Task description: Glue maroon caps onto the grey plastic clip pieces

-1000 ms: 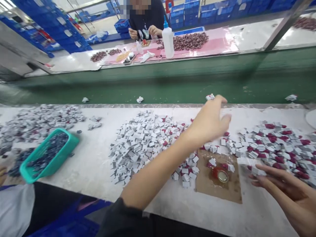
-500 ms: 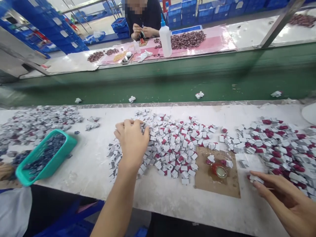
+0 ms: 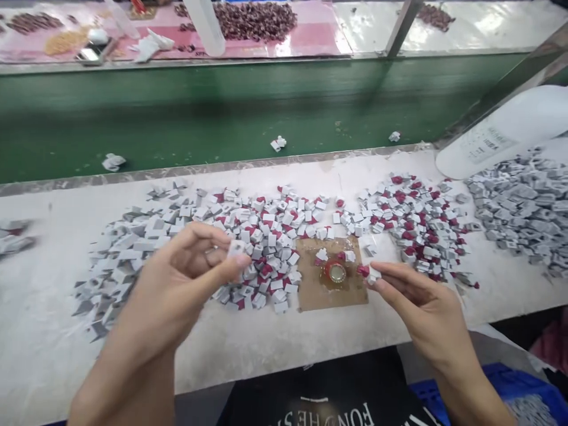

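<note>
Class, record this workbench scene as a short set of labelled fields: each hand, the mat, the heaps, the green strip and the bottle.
Left hand: pinches a small whitish block
Right hand: pinches a white-and-dark-red piece
Brown mat: lies between the hands, bearing a small red-rimmed round item
Heaps: grey-white pieces, many with dark red parts, left and right of the mat
Green strip: three small pieces, spaced apart
White bottle: right side, tilted in view

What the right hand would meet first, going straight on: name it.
Beyond the held piece, the right hand would likely meet the red-rimmed cup or the loose piece beside it on the brown board, though it might pass above; height is unclear.
</note>
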Demonstrator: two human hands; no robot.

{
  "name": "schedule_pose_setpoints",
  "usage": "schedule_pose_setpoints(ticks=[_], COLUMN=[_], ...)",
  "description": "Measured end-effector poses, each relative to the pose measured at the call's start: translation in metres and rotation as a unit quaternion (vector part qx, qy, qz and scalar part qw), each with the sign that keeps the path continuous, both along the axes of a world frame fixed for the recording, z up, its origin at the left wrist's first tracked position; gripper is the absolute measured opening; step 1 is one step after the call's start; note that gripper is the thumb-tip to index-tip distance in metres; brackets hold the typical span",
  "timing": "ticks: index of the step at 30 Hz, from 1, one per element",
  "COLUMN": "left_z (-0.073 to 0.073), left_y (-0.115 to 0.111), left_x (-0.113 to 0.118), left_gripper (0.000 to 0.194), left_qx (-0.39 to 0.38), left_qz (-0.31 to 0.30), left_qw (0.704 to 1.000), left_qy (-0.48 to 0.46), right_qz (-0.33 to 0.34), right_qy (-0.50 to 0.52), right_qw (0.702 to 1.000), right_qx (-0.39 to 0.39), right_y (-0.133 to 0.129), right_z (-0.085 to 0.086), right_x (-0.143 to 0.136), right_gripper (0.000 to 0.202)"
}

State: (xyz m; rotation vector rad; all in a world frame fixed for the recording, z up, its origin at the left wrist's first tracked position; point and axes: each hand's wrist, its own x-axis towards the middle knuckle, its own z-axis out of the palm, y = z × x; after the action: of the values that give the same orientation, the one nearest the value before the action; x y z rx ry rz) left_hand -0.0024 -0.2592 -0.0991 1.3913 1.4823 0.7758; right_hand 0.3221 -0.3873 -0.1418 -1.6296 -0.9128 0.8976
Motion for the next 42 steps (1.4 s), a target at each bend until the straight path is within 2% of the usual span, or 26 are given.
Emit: schedule_pose_setpoints(ticks=[4,7,9,11,14,18,21,25,28,30,33,36,39,42], left_z=[-0.009,-0.012,-0.013,-0.016,-0.02,-0.017,-0.014,-0.016,-0.02,-0.022,-0.023,-0.023,-0.023,-0.021], left_y=[-0.021,-0.036,-0.044,-0.051,-0.055,-0.057,-0.059,-0.063,-0.061,-0.058,-0.051,-0.046,-0.045,-0.046], left_x=[0.031,0.05,0.058,0.062,0.064,0.065,0.067,0.072,0.077,0.082,0.093,0.107,0.118,0.123], left_gripper=[0.03,0.022,0.021,0.026,0.034,0.038,0.039,0.026,0.018,0.015,0.011,0.011,0.011,0.012], left_qx=[-0.109,-0.147,-0.162,-0.167,-0.142,-0.116,-0.141,-0.151,-0.088,-0.063,-0.084,-0.109,-0.127,-0.144], left_qz=[-0.066,-0.105,-0.134,-0.132,-0.093,-0.083,-0.096,-0.107,-0.082,-0.069,-0.07,-0.09,-0.12,-0.127], left_qw=[0.986,0.975,0.969,0.971,0.984,0.99,0.985,0.98,0.991,0.993,0.985,0.969,0.953,0.946], left_qy=[-0.109,-0.13,-0.127,-0.109,-0.051,-0.004,-0.023,-0.069,-0.055,-0.068,-0.136,-0.203,-0.247,-0.262], right_qz=[0.028,0.037,0.046,0.057,0.075,0.098,0.108,0.11,0.096,0.075,0.043,0.018,0.014,0.023], right_qy=[0.018,0.044,0.022,-0.032,-0.109,-0.176,-0.205,-0.209,-0.174,-0.113,0.027,0.156,0.224,0.246], right_qw=[0.999,0.998,0.999,0.998,0.99,0.977,0.969,0.967,0.977,0.989,0.998,0.987,0.974,0.969], right_qx=[0.005,0.001,0.007,0.02,0.042,0.073,0.085,0.094,0.078,0.054,0.027,0.024,0.021,0.018], right_y=[0.005,0.005,0.002,-0.001,-0.003,-0.003,-0.003,-0.003,-0.003,-0.003,-0.001,0.004,0.009,0.011], right_z=[-0.005,-0.01,-0.012,-0.011,-0.008,-0.006,-0.008,-0.009,-0.005,-0.002,0.0,-0.001,-0.001,0.0], right_x=[-0.005,-0.008,-0.011,-0.014,-0.017,-0.02,-0.02,-0.021,-0.022,-0.022,-0.02,-0.019,-0.018,-0.018], right_gripper=[0.014,0.013,0.015,0.016,0.018,0.022,0.024,0.025,0.023,0.019,0.016,0.015,0.019,0.018])
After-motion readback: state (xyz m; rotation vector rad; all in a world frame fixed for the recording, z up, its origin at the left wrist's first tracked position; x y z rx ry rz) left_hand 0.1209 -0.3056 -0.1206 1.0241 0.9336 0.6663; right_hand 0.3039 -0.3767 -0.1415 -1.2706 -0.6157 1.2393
